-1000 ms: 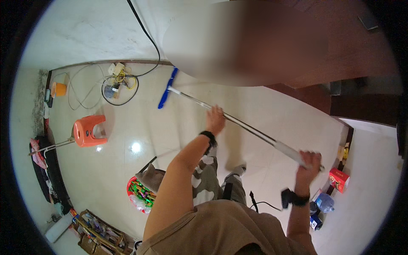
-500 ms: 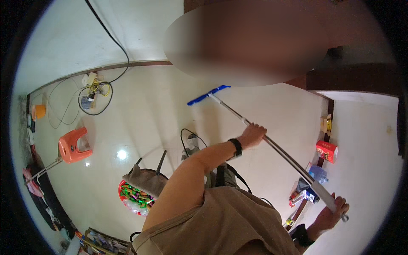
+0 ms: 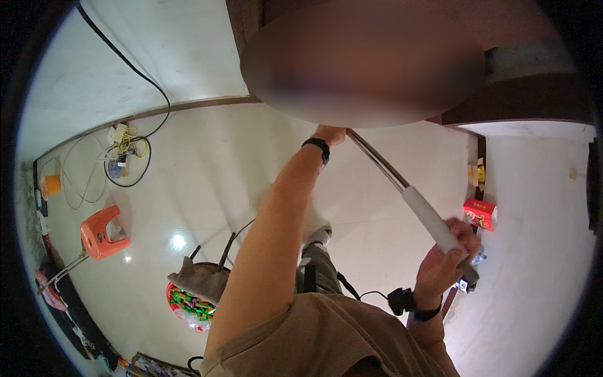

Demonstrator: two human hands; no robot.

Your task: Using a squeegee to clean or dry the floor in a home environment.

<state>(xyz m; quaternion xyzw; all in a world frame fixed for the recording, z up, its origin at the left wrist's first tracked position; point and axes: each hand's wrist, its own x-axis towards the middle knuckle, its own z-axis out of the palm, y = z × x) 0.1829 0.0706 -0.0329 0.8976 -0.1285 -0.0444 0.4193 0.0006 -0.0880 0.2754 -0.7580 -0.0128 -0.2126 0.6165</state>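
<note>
A long metal pole with a grey-white grip (image 3: 430, 220), the handle of a floor squeegee, slants from lower right up to the top middle. Its lower end and blue head lie behind the blurred oval. My left hand (image 3: 330, 134) is closed round the metal part of the pole, arm stretched far forward, with the fingertips partly lost in the blur. Around the thick grip near the pole's end wraps my right hand (image 3: 443, 254), at the right. Both wrists carry black bands.
Pale tiled floor (image 3: 207, 151) lies below. To the left stand an orange plastic stool (image 3: 103, 232) and tangled cables (image 3: 129, 151). A red basket (image 3: 171, 295) of green-wrapped items, a grey cloth (image 3: 204, 283) over it, is beside my left arm. A red box (image 3: 480, 215) sits by the right wall.
Both hands have moved forward with the squeegee, my right hand also leftward. The blue head has passed out of sight behind the blur. My foot shows further right.
</note>
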